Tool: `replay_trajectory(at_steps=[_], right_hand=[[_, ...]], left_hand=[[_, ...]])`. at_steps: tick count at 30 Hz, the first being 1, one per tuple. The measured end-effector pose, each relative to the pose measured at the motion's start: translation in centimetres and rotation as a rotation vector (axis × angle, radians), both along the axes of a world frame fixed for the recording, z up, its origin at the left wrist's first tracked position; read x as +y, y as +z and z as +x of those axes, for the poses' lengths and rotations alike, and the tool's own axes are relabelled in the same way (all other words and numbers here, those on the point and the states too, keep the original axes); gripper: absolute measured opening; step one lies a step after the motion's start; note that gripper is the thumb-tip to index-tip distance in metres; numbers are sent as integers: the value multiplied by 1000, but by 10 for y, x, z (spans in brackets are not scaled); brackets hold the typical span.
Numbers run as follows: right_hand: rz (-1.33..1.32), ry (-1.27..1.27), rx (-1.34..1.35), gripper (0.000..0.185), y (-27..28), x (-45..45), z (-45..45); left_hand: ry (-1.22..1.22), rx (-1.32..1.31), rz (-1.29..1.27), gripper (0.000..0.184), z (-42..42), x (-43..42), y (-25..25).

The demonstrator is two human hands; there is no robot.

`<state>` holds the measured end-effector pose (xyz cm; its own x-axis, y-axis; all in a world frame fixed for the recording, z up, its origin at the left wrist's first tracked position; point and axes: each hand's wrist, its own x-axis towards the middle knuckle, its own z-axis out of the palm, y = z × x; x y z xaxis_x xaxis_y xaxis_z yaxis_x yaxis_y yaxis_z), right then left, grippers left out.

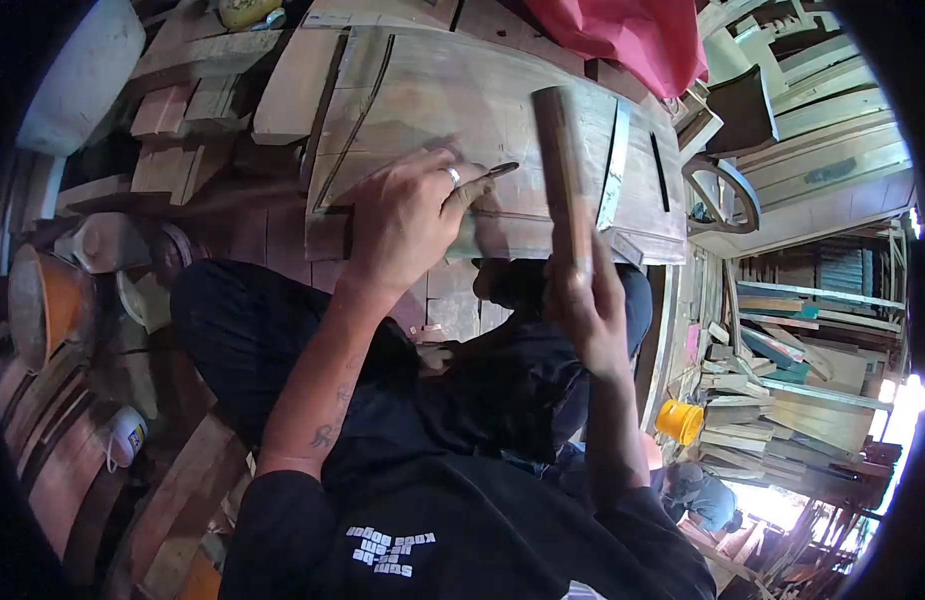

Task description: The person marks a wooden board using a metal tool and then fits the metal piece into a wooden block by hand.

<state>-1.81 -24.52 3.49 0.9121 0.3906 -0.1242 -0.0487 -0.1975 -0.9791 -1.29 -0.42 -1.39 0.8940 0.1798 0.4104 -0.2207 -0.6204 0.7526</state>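
The left hand (408,220), a ring on 1 finger, is over the wooden panel (433,105), its fingers curled around a slim tool whose dark end (504,169) sticks out past the thumb; the rest of the tool is hidden. The right hand (588,305) holds a wooden bar (560,150) upright, fingers wrapped around its lower part, the bar blurred and apart from the tool. The panel, with long dark slots, lies in front of the person's folded legs. Beyond it hangs a red cloth (628,40); a yellow bucket (680,422) is at the right.
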Motion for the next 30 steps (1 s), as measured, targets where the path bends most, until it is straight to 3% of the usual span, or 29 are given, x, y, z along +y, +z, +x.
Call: replay_trajectory(at_steps=[4, 6, 7, 8, 10, 12, 13, 16, 20, 22, 24, 25, 26, 30], right_hand=[[292, -14, 88, 52, -3, -1, -8], [-5, 31, 222, 43, 8, -11, -2], [-29, -16, 203, 45, 9, -5, -6], [68, -156, 167, 55, 6, 7, -11], [-21, -69, 140, 68, 5, 1, -9], [-138, 58, -216, 81, -6, 4, -3], [-153, 37, -222, 84, -7, 8, -3], [-301, 172, -372, 79, -12, 8, 8], [-281, 71, -98, 73, 4, 22, 7], [-328, 110, -196, 71, -1, 18, 11], [-366, 231, -518, 71, -8, 17, 17], [-381, 102, -127, 72, 8, 19, 10], [-333, 76, -16, 73, 13, 20, 14], [-375, 198, -264, 71, 7, 12, 11]], left_hand=[[56, -39, 86, 19, 1, 0, -3], [51, 14, 36, 18, -1, -1, -1], [47, 12, 37, 18, 0, -1, -1], [46, -11, 48, 18, 1, -1, -1], [47, -29, 59, 18, 0, -2, -2], [48, -42, 36, 16, 0, -1, -1], [48, -40, 38, 16, -1, 0, 0], [6, -25, 11, 15, 0, 1, 4], [8, -18, -28, 15, 1, 1, -1], [-6, -23, -39, 15, 2, 2, -1], [1, -31, 83, 17, 1, 4, 3], [-1, -34, 82, 17, 0, 3, 2], [-21, -14, 43, 17, 0, 2, 1], [-22, 25, 33, 17, -1, 3, 6]])
